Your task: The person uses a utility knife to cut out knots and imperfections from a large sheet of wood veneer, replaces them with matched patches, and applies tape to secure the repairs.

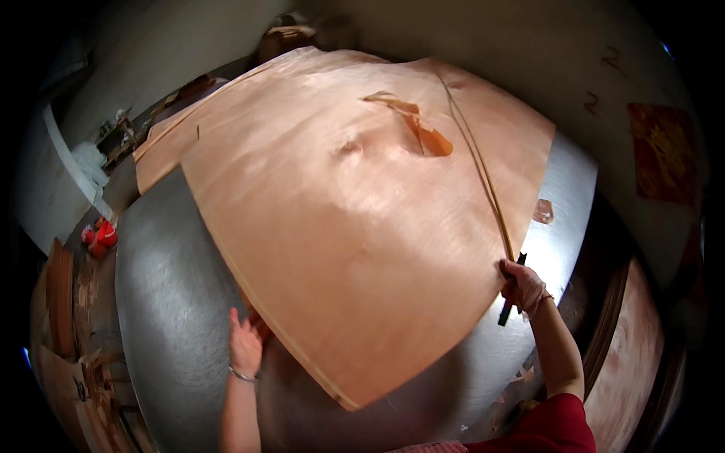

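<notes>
A dark, slim tool (510,291) is clasped in the closed grip of the right hand (521,285), at the right edge of a large sheet of pale reddish wood veneer (355,226). From that hand a long narrow strip (476,162) is seen running away along the sheet toward the far edge of the worktop (170,302). The left hand (245,346) is laid flat, fingers spread, on the sheet's near left edge, where the veneer meets the bare grey metal of the worktop. The sheet is spread over most of the worktop, with its near corner pointing at the near edge. A torn, curled flap (419,124) is seen in the sheet toward the far side. A small veneer scrap (542,211) is lying on the bare metal by the right edge. More veneer (627,362) is stacked lower down beyond the right edge
</notes>
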Motion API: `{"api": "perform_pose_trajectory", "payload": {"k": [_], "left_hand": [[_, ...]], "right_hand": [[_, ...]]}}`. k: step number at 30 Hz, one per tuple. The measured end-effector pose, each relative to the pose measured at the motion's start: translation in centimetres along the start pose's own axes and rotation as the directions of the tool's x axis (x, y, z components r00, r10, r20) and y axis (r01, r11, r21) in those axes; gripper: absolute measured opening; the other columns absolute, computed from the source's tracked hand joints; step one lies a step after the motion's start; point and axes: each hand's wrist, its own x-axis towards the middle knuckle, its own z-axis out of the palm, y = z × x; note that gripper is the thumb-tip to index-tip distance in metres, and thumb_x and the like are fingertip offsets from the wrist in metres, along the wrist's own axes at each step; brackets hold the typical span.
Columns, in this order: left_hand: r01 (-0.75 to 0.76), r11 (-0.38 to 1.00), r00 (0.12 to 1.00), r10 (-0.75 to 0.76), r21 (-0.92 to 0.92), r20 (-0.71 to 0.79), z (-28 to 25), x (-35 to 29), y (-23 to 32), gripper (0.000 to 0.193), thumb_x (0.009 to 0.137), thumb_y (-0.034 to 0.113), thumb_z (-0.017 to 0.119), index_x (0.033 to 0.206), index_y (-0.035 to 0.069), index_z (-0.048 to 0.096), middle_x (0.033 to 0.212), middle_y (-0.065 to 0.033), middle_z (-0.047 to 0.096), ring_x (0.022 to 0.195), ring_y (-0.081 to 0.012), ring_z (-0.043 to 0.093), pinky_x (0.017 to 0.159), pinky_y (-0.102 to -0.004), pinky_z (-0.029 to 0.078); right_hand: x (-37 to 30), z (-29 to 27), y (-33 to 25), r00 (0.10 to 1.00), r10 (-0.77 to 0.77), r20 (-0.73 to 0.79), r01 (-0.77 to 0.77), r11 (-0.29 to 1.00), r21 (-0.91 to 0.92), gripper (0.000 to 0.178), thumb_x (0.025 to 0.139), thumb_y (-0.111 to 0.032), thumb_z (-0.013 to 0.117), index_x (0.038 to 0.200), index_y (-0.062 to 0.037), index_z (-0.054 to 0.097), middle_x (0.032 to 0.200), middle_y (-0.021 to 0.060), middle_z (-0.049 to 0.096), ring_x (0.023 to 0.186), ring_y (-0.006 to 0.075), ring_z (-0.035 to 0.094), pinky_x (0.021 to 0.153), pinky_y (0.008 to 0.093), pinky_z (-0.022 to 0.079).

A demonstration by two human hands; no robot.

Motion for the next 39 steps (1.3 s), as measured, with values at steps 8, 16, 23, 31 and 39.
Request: {"api": "perform_pose_trajectory", "payload": {"k": [8,16,23,31,39], "left_hand": [[-0.107,0.963,0.994,0.111,0.246,-0.002,-4.8,1.1,5.4,0.059,0.088,0.017,0.052,0.135,0.005,0.019,0.13,-0.0114,0.037,0.117,-0.0253,0.04,0.097,-0.0402,0.035],[-0.073,0.841,0.985,0.146,0.536,-0.096,-11.4,-14.5,5.7,0.067,0.085,0.006,0.052,0.138,0.003,0.012,0.136,-0.0135,0.03,0.121,-0.0236,0.036,0.1,-0.0349,0.032],[-0.178,0.59,0.902,0.417,0.787,-0.109,-25.8,-19.5,12.6,0.061,0.083,0.004,0.054,0.135,0.001,0.022,0.134,-0.0146,0.034,0.12,-0.023,0.036,0.101,-0.0336,0.028],[-0.123,0.499,0.868,0.473,0.858,-0.151,-35.3,-27.2,20.7,0.056,0.08,-0.003,0.054,0.131,-0.001,0.03,0.132,-0.0135,0.038,0.115,-0.0238,0.043,0.095,-0.0334,0.037],[-0.034,0.456,0.918,0.367,0.889,-0.153,-29.1,-37.7,15.3,0.061,0.079,-0.007,0.049,0.134,0.003,0.025,0.136,-0.0143,0.03,0.116,-0.0251,0.042,0.096,-0.0351,0.036]], "right_hand": [[-13.1,-9.8,10.1,0.977,-0.021,-0.213,0.016,1.0,-0.027,0.016,0.076,-0.024,0.064,0.071,-0.0095,0.059,0.047,0.0016,0.046,0.037,0.0147,0.04,0.037,0.0293,0.032],[-27.4,-12.2,28.6,0.947,-0.006,-0.32,0.021,0.999,0.043,0.016,0.073,-0.021,0.068,0.078,-0.0061,0.065,0.059,0.0012,0.055,0.045,0.0121,0.046,0.041,0.0257,0.036],[-40.3,-4.7,40.7,0.947,0.021,-0.32,0.043,0.98,0.192,0.027,0.069,-0.021,0.071,0.083,0.0001,0.063,0.065,0.0042,0.059,0.048,0.0145,0.051,0.043,0.0279,0.04],[-50.3,-0.8,47.2,0.924,0.12,-0.362,-0.12,0.993,0.023,0.027,0.072,-0.024,0.068,0.088,-0.0042,0.06,0.067,0.0025,0.057,0.051,0.013,0.049,0.045,0.028,0.04],[-49.3,-3.1,36.9,0.902,-0.019,-0.432,-0.034,0.993,-0.115,0.024,0.077,-0.028,0.063,0.065,-0.0105,0.051,0.052,-0.0059,0.04,0.041,0.0071,0.037,0.037,0.026,0.029]]}}
